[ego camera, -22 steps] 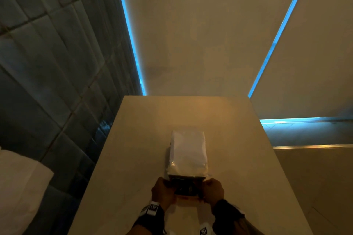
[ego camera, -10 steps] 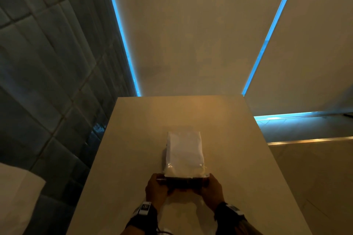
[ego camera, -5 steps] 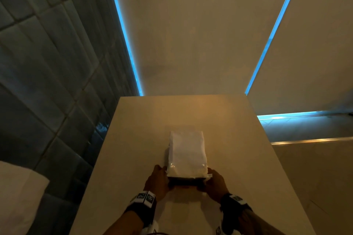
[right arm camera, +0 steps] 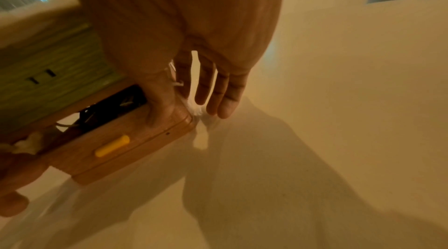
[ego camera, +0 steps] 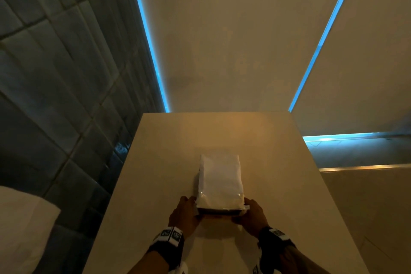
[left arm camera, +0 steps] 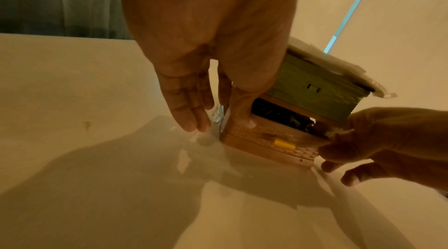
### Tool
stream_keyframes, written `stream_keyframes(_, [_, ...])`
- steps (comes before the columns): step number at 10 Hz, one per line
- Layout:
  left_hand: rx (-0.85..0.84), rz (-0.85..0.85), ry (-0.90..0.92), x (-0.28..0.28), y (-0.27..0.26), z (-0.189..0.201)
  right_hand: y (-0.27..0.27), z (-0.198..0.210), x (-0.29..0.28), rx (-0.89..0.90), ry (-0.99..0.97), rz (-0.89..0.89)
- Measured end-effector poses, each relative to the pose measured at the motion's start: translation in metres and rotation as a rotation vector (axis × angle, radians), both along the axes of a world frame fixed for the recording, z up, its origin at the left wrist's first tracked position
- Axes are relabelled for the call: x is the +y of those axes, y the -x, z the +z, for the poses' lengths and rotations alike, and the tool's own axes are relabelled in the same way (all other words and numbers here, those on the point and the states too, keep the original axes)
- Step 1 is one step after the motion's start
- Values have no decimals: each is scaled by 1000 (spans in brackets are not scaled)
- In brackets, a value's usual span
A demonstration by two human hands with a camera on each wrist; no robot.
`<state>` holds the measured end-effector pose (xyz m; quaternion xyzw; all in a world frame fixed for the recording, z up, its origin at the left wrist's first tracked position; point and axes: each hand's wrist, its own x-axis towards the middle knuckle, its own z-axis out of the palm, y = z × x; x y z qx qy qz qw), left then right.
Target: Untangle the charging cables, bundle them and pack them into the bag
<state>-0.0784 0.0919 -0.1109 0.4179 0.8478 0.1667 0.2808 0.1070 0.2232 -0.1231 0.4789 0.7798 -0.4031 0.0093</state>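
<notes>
A white bag (ego camera: 219, 180) lies flat on the beige table (ego camera: 155, 184), its mouth facing me. My left hand (ego camera: 184, 213) pinches the mouth's left corner and my right hand (ego camera: 252, 216) pinches the right corner. In the left wrist view the left hand (left arm camera: 220, 125) has its thumb on the tan lower lip beside a yellow tab (left arm camera: 283, 144), with the fingers outside the corner. Dark cables (left arm camera: 278, 115) show through the narrow gap under the green upper lip. The right hand (right arm camera: 184, 113) likewise sets its thumb on the lip, over the cables (right arm camera: 109, 107).
A dark tiled wall (ego camera: 55, 95) runs close along the table's left edge. Something white and soft (ego camera: 20, 229) sits low on the left. Pale blinds (ego camera: 222, 40) with blue light strips stand behind the table's far edge. A ledge (ego camera: 364, 168) lies to the right.
Both hands slid from in front of the bag's mouth out to its two corners. The mouth, earlier gaping with dark contents showing, now looks nearly flat.
</notes>
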Motion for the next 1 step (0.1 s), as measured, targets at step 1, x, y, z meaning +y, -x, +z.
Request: stream_keyframes(1, [-54,39,5,-13,0,-10,-12,1,1,7,65,9])
